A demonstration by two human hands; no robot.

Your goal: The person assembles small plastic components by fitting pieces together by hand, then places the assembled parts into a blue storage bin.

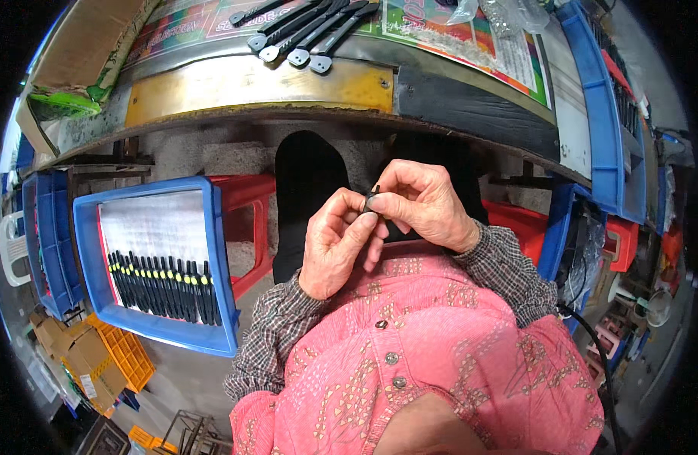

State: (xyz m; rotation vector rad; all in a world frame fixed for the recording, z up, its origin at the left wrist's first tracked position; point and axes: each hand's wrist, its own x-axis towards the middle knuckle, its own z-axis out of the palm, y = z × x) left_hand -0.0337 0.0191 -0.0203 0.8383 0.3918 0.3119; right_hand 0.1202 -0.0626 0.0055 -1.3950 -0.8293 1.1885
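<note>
Both hands meet in front of me, above my lap. My left hand (335,241) pinches a small black part (370,200) between thumb and fingertips. My right hand (428,203) grips the same part from the other side, thumb and index finger pressed together. Most of the part is covered by the fingers, so its exact kind cannot be made out. On the table ahead lie several long black pieces (300,56) with grey rounded ends, each with a hole. To my left, a blue tray (231,303) bears a row of slim black pieces (163,287) with yellow-green spots.
The table's front edge (258,85) runs across ahead of me. A cardboard box (87,45) stands on its left. Clear plastic bags (508,14) lie at the far right, near another blue tray (595,98). Red stools (252,220) flank my knees; an orange crate (125,350) sits low left.
</note>
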